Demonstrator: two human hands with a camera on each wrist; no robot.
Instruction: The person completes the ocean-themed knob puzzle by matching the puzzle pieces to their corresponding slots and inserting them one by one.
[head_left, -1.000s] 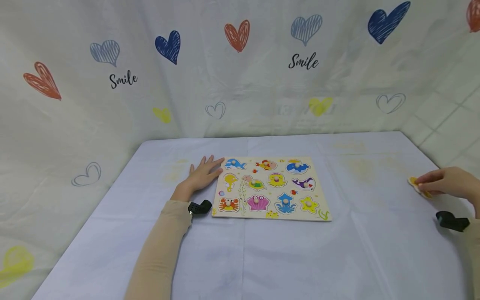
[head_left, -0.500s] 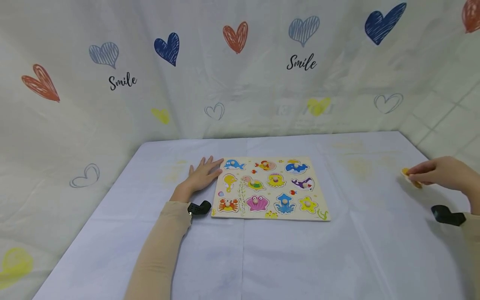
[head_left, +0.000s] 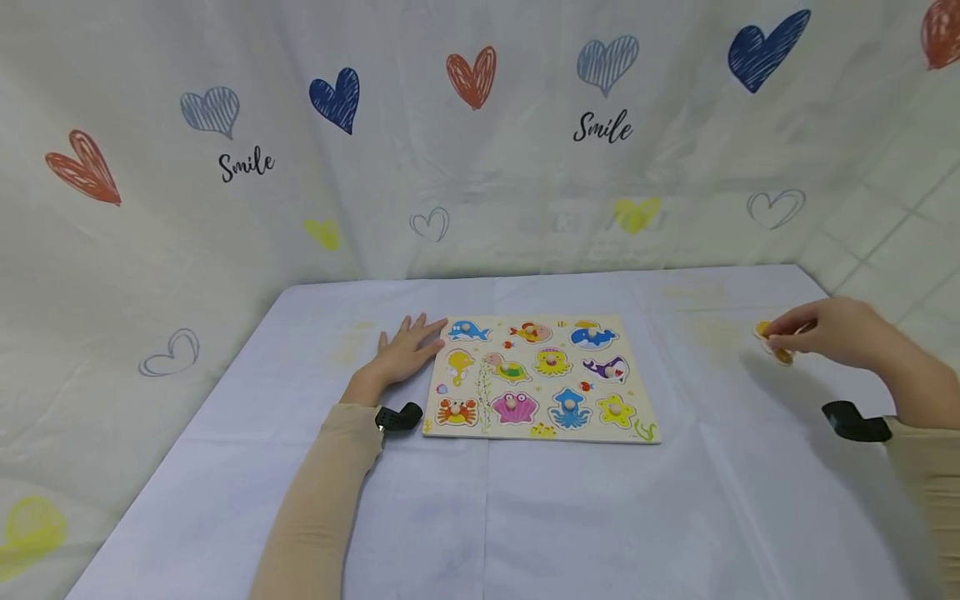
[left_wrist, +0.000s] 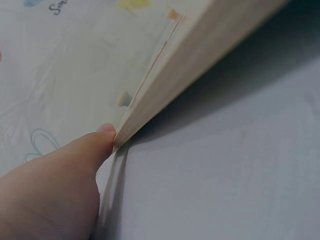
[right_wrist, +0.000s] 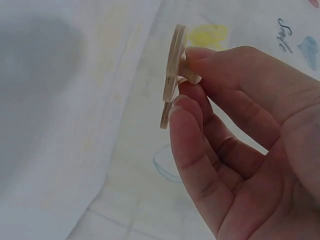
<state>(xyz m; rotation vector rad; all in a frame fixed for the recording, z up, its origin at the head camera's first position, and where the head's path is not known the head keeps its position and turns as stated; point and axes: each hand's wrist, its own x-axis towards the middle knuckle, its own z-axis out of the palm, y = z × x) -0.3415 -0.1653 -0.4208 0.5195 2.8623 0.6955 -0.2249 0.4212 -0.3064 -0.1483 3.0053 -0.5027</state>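
A wooden peg puzzle board [head_left: 538, 442] with sea animal pictures, several bearing round knobs, lies mid-table. At its left edge rests my left hand [head_left: 397, 354], fingers spread, with the index finger and thumb along the edge. Seen from the left wrist, the thumb [left_wrist: 106, 131] meets the board's side [left_wrist: 165, 82]. My right hand [head_left: 828, 332] holds a yellow and white puzzle piece [head_left: 763, 329] above the table, right of the board. In the right wrist view, thumb and fingers pinch the wooden knob [right_wrist: 191, 75] on the piece [right_wrist: 175, 50], which appears edge-on, its picture face hidden.
A white cloth [head_left: 600, 517] covers the table. Behind it hangs a pale curtain [head_left: 510, 167] printed with hearts and the word Smile. Black wrist cameras sit at both cuffs, the left camera [head_left: 400, 416] close to the board's near left corner.
My right hand has moved left and a little farther back, carrying the puzzle piece up off the table toward the board. The left hand and the board stay in place.
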